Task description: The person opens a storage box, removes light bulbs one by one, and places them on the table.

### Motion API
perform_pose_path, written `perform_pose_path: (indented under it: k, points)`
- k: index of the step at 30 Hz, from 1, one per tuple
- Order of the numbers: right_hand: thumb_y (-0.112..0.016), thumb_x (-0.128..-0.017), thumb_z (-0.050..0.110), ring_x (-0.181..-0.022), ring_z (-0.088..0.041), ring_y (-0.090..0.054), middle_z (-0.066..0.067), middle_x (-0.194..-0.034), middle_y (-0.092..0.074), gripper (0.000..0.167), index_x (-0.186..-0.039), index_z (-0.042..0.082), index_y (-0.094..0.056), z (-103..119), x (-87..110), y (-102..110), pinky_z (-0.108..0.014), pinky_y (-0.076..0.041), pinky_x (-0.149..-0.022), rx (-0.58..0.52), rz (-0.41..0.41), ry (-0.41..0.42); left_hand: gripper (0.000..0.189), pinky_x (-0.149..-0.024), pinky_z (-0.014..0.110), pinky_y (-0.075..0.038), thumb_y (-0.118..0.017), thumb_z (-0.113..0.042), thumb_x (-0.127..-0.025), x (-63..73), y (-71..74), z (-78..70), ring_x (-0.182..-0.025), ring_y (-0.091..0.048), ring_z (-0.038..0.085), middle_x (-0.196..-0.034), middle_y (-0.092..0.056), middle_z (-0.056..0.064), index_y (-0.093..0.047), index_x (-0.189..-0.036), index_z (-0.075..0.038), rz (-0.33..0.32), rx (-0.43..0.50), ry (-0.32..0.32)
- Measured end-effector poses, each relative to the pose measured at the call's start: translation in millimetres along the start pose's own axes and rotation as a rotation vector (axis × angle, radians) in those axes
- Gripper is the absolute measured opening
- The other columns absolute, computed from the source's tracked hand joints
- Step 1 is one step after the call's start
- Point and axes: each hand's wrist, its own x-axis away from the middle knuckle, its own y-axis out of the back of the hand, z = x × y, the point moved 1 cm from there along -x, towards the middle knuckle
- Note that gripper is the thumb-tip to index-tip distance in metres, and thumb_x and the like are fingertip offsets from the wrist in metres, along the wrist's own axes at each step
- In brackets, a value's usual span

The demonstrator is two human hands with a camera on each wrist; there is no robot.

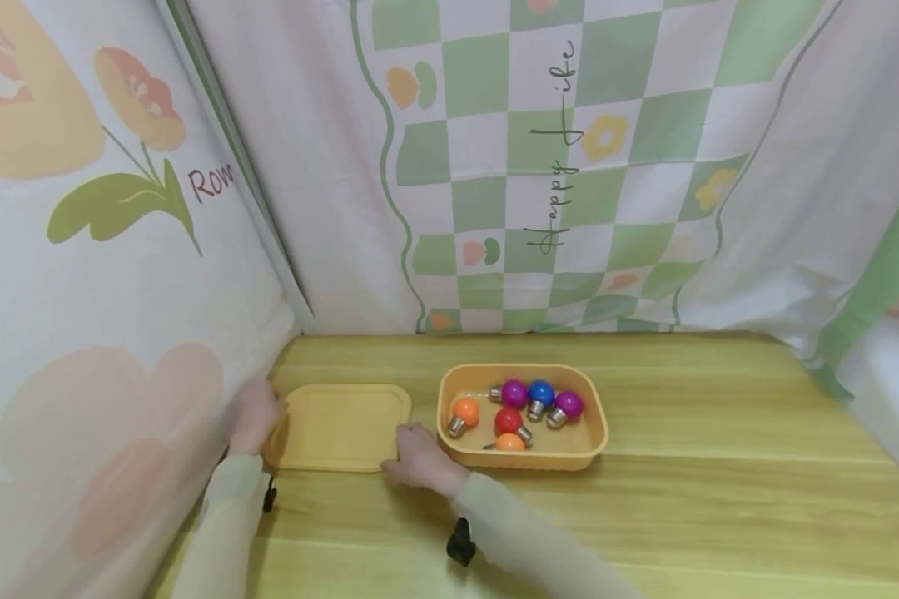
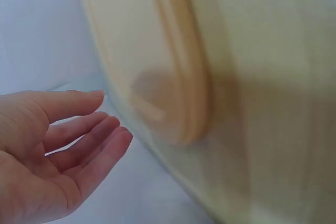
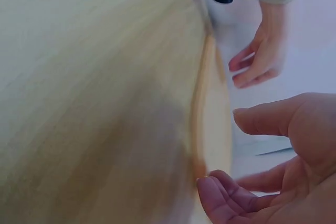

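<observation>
A flat yellow lid (image 1: 339, 428) with rounded corners lies on the wooden table, between both hands. My left hand (image 1: 255, 416) is by its left edge; in the left wrist view the fingers are loosely bent, with air between them and the lid (image 2: 131, 40). At the lid's right end is my right hand (image 1: 423, 459). The right wrist view shows its thumb and fingers apart, fingertips right at the lid's rim (image 3: 198, 129). Just right of that hand stands a yellow box (image 1: 598, 437) without a cover, holding several coloured light bulbs (image 1: 514, 394) with metal screw bases.
Inside the box are purple bulbs, a blue bulb (image 1: 541, 393), a red bulb (image 1: 507, 421) and orange bulbs (image 1: 465, 411). A white flowered curtain (image 1: 142, 291) hangs close along the left side. Behind the table (image 1: 719, 466) hangs a green-and-white checked cloth (image 1: 479, 141).
</observation>
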Motion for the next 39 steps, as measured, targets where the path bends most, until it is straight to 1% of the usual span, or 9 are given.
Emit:
perform_pose_path:
  k: [3, 5, 7, 9, 13, 19, 25, 31, 39]
  points:
    - [-0.071, -0.09, 0.027, -0.105, -0.03, -0.06, -0.021, -0.118, -0.062, 0.051, -0.127, -0.005, -0.059, 3, 6.2, 7, -0.04, -0.055, -0.089, -0.031, 0.005, 0.037, 0.024, -0.051, 0.033, -0.043, -0.065, 0.0, -0.082, -3.5, 3.9, -8.9, -0.054, -0.048, 0.023, -0.056, -0.052, 0.012, -0.054, -0.06, 0.003, -0.021, 0.002, -0.037]
    - [-0.071, -0.09, 0.025, -0.103, -0.028, -0.062, -0.02, -0.116, -0.063, 0.049, -0.127, -0.004, -0.059, 4, 9.4, 11, -0.036, -0.056, -0.085, -0.057, 0.005, 0.07, 0.016, -0.061, 0.043, -0.053, -0.066, -0.002, -0.084, -6.3, 5.6, -15.8, -0.065, -0.061, 0.034, -0.07, -0.065, 0.023, -0.065, -0.077, 0.012, -0.018, -0.006, -0.052]
    - [-0.07, -0.091, 0.022, -0.099, -0.026, -0.062, -0.019, -0.112, -0.064, 0.044, -0.125, -0.004, -0.061, 5, 11.6, 17, -0.031, -0.056, -0.08, -0.079, 0.0, 0.11, 0.021, -0.074, 0.05, -0.057, -0.066, -0.004, -0.086, -8.6, 6.3, -23.5, -0.08, -0.067, 0.041, -0.087, -0.071, 0.029, -0.068, -0.094, 0.015, -0.005, -0.002, -0.079]
    - [-0.069, -0.091, 0.02, -0.096, -0.026, -0.063, -0.019, -0.108, -0.066, 0.039, -0.12, -0.005, -0.063, 3, 13.1, 23, -0.03, -0.055, -0.077, -0.087, -0.018, 0.152, 0.025, -0.082, 0.053, -0.056, -0.066, -0.006, -0.087, -11.6, 5.1, -30.9, -0.087, -0.069, 0.042, -0.094, -0.072, 0.029, -0.068, -0.102, 0.014, 0.005, 0.006, -0.106]
    - [-0.068, -0.09, 0.016, -0.094, -0.028, -0.062, -0.021, -0.103, -0.068, 0.033, -0.114, -0.007, -0.065, -3, 15.1, 41, -0.035, -0.055, -0.079, -0.096, -0.069, 0.211, 0.026, -0.084, 0.052, -0.057, -0.066, -0.006, -0.087, -15.5, -0.9, -44.9, -0.087, -0.071, 0.042, -0.095, -0.073, 0.028, -0.068, -0.104, 0.014, 0.014, 0.097, -0.164]
    - [-0.067, -0.092, 0.015, -0.092, -0.026, -0.061, -0.019, -0.1, -0.067, 0.03, -0.113, -0.005, -0.067, -20, 18.8, 65, -0.038, -0.055, -0.079, -0.079, -0.136, 0.209, 0.03, -0.078, 0.047, -0.062, -0.065, -0.005, -0.09, -13.2, -10.0, -66.7, -0.088, -0.072, 0.041, -0.102, -0.072, 0.03, -0.065, -0.112, 0.015, 0.08, 0.217, -0.218]
    - [-0.066, -0.092, 0.015, -0.094, -0.025, -0.062, -0.015, -0.103, -0.067, 0.026, -0.112, -0.001, -0.067, -42, 27.0, 82, -0.041, -0.056, -0.084, -0.038, -0.189, 0.151, 0.031, -0.079, 0.047, -0.061, -0.069, -0.006, -0.09, -8.2, -19.3, -88.3, -0.088, -0.071, 0.039, -0.102, -0.071, 0.029, -0.065, -0.113, 0.013, 0.089, 0.234, -0.313]
    - [-0.066, -0.093, 0.015, -0.102, -0.032, -0.063, -0.02, -0.111, -0.067, 0.028, -0.114, -0.003, -0.066, -66, 31.3, 95, -0.046, -0.056, -0.089, -0.03, -0.208, 0.121, 0.031, -0.084, 0.048, -0.059, -0.071, -0.011, -0.089, -1.9, -28.4, -108.0, -0.094, -0.07, 0.038, -0.105, -0.072, 0.026, -0.067, -0.112, 0.01, 0.067, 0.198, -0.403]
    - [-0.071, -0.088, 0.011, -0.09, -0.03, -0.064, -0.02, -0.1, -0.067, 0.026, -0.107, -0.006, -0.067, -99, 36.3, 108, -0.043, -0.057, -0.08, 0.087, -0.283, 0.177, 0.036, -0.098, 0.05, -0.054, -0.071, -0.014, -0.09, 6.6, -36.6, -132.7, -0.11, -0.065, 0.038, -0.114, -0.071, 0.023, -0.065, -0.118, 0.008, 0.099, 0.183, -0.45]
